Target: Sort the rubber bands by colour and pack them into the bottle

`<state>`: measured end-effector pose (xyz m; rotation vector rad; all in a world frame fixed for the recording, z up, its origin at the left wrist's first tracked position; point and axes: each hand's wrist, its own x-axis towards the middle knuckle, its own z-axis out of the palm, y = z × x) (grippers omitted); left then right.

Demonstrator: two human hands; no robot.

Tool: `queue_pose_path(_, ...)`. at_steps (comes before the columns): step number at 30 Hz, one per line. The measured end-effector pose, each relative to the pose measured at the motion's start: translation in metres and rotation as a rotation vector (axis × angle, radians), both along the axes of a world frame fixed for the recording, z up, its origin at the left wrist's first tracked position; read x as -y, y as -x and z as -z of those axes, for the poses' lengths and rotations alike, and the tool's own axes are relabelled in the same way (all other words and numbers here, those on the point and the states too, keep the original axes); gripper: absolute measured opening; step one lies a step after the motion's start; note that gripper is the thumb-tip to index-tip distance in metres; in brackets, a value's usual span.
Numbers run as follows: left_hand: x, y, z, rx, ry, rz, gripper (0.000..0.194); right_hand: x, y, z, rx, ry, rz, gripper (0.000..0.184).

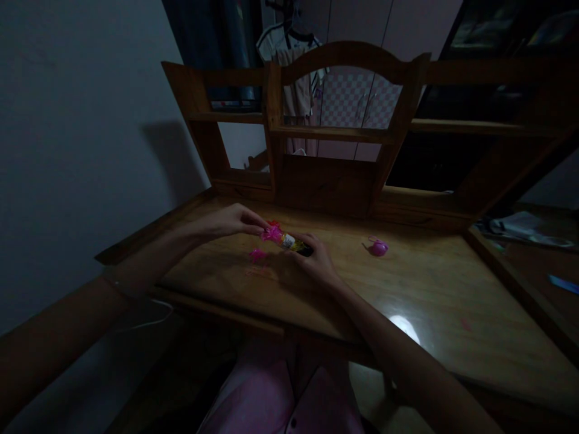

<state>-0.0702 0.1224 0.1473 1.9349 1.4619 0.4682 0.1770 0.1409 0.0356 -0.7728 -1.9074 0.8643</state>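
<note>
My right hand (314, 258) is closed around a small tube-shaped thing (288, 241) with a white label, yellow parts and a dark end; its exact kind is unclear in the dim light. At its left end is a shiny pink frilly piece (271, 232), with a bit of red (272, 223) behind it. The thumb and fingers of my left hand (239, 220) pinch the edge of this frilly piece. Just below, on the desk (217, 265), lies a smaller pink frilly scrap (257, 254) and thin pink strands (257, 269).
A purple rounded object (379, 247) with a thin loop sits on the desk to the right. Wooden shelves (335, 134) rise along the back edge, and a wall (90, 120) borders the left. A white cable (154, 322) hangs below the front left edge.
</note>
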Motion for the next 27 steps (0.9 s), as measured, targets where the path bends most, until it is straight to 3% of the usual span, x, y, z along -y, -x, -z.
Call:
queue_pose_path(4,0.001,-0.004,-0.015,-0.019,0.058,0.060,0.035,-0.004,0.001,0.003,-0.023,0.022,-0.021,0.042)
queue_pose_path(10,-0.004,-0.017,-0.017,0.015,0.041,-0.022,0.043,-0.009,0.000,0.004,-0.064,0.065,-0.017,0.043)
queue_pose_path(16,-0.011,-0.023,-0.023,0.298,0.159,-0.098,0.036,-0.010,-0.001,0.005,-0.108,0.097,-0.007,0.042)
queue_pose_path(22,-0.009,-0.032,-0.031,0.074,0.211,0.065,0.045,-0.004,-0.001,-0.002,-0.100,0.058,-0.066,0.044)
queue_pose_path(27,-0.019,-0.041,-0.023,-0.048,0.099,-0.021,0.046,-0.005,0.001,-0.002,-0.131,0.065,-0.087,0.044)
